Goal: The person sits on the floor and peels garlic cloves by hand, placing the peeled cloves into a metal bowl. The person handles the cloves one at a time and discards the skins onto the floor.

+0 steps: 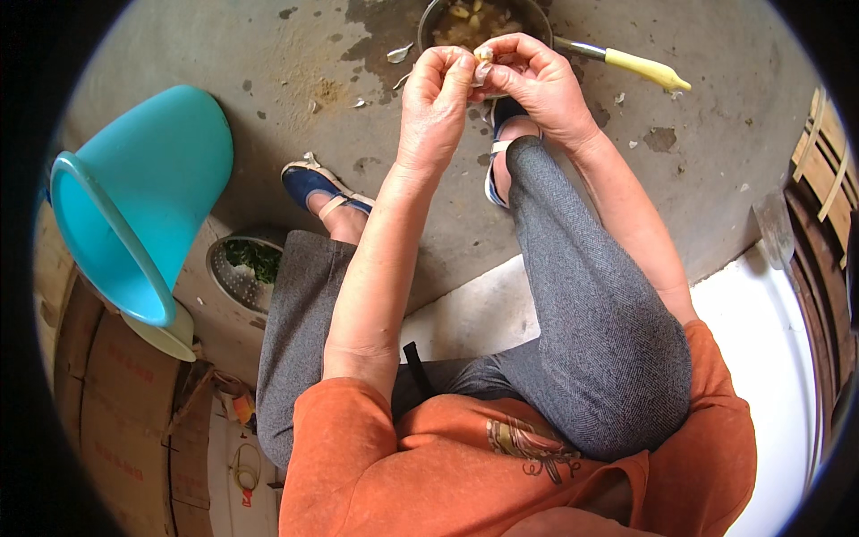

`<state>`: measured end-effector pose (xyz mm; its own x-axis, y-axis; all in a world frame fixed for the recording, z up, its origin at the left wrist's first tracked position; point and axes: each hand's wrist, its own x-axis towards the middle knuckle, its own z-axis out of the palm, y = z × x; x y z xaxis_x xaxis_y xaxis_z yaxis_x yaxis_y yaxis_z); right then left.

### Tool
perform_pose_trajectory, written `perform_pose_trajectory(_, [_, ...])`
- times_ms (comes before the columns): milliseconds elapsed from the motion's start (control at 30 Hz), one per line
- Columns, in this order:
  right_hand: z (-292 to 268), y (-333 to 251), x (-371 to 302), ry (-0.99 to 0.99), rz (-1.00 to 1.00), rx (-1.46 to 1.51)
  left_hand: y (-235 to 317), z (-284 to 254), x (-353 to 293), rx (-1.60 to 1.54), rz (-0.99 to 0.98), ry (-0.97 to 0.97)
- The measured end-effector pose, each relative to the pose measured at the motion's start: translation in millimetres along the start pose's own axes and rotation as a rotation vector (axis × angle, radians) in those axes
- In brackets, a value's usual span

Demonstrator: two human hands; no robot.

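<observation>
Above the near rim of a round pan, my left hand and my right hand meet, fingertips pinched together. Between them is a garlic clove with papery skin on it. The right thumb and fingers press on the clove, and the left thumb and forefinger close against its other side. Several pale cloves lie in brownish water in the pan. A light yellow handle sticks out from the pan to the right. Bits of garlic skin lie on the floor just left of it.
A turquoise bucket stands at the left. Beside my left leg sits a metal colander with green leaves in it. Cardboard boxes line the lower left. My feet in blue shoes rest on the stained concrete floor.
</observation>
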<state>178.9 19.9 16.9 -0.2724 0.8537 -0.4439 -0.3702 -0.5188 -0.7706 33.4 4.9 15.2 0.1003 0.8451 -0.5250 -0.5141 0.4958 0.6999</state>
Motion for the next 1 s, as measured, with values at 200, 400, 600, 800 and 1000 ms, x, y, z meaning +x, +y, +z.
perform_pose_trajectory(200, [-9.4, -8.3, 4.4, -0.012, 0.104, 0.196, 19.9, -0.3, -2.8, -0.472, -0.148, 0.099])
perform_pose_trajectory(400, [-3.0, -9.3, -0.2, -0.005, 0.005, -0.186, 22.1, -4.2, 2.1, 0.235, 0.105, 0.029])
perform_pose_trajectory(600, [2.5, -6.0, -1.6, 0.005, -0.061, -0.269, 25.9, 1.3, 0.8, 0.222, 0.057, 0.000])
perform_pose_trajectory(800, [2.4, -3.4, -0.9, 0.027, -0.129, -0.503, 19.7, -3.1, 3.2, 0.371, 0.021, 0.084])
perform_pose_trajectory(1000, [4.9, -3.0, -0.3, 0.050, -0.042, -0.500, 15.3, 1.8, 8.3, 0.626, 0.130, 0.148])
